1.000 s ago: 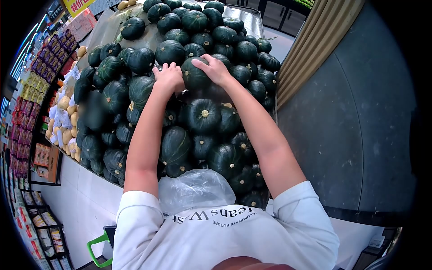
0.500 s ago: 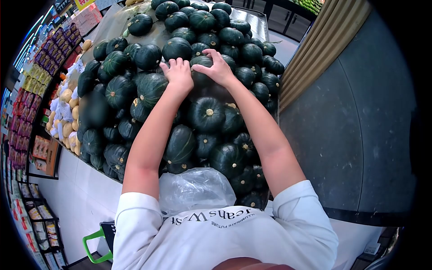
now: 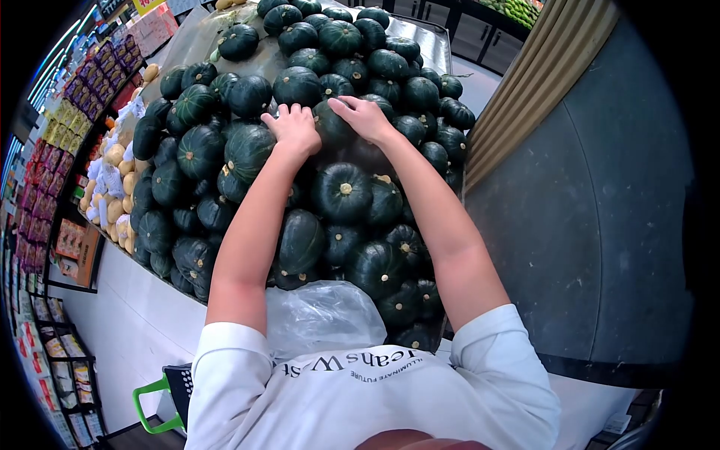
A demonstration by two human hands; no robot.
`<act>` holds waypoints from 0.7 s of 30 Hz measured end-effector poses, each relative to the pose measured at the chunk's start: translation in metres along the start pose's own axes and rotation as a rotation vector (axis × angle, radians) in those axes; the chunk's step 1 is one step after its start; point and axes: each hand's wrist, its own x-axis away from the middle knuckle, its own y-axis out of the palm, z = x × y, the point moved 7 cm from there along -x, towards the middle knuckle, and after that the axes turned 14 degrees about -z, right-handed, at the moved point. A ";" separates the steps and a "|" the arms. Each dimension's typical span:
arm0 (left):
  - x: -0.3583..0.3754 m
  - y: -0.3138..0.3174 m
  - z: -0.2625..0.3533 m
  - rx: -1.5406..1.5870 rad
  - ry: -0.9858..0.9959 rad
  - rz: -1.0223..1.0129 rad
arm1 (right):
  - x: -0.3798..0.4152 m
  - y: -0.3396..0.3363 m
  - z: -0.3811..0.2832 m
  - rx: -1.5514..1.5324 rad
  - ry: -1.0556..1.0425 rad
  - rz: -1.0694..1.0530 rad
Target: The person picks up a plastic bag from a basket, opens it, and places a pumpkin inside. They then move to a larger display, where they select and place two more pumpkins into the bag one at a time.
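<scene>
Dark green pumpkins [image 3: 343, 193] are heaped on a display. My left hand [image 3: 295, 130] reaches into the upper middle of the heap with its fingers spread, beside one pumpkin [image 3: 332, 126]. On the other side of that same pumpkin is my right hand [image 3: 361, 120], its thumb stretched apart from the fingers and resting at the pumpkin's top. The far fingers of the right hand are partly hidden. A clear plastic bag [image 3: 326, 315] lies between my forearms, against my shirt.
Yellowish produce [image 3: 115, 154] in white netting borders the heap at the left. Packaged goods fill shelves [image 3: 64, 315] farther left. A green handle [image 3: 150, 405] shows at the lower left. A ribbed tan column [image 3: 536, 82] and a dark panel [image 3: 592, 195] stand at the right.
My right hand has shifted slightly left and down, its fingers lower over the pumpkin. My left hand has moved down a little. The camera view has shifted slightly.
</scene>
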 end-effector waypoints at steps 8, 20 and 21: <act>0.005 -0.009 0.006 0.039 0.160 -0.100 | 0.008 0.003 -0.013 0.202 0.170 -0.067; -0.012 -0.008 0.026 0.451 0.228 0.046 | 0.008 0.004 -0.009 0.254 0.123 -0.089; -0.008 -0.011 0.027 0.448 0.241 0.059 | 0.011 0.002 -0.013 0.284 0.126 -0.058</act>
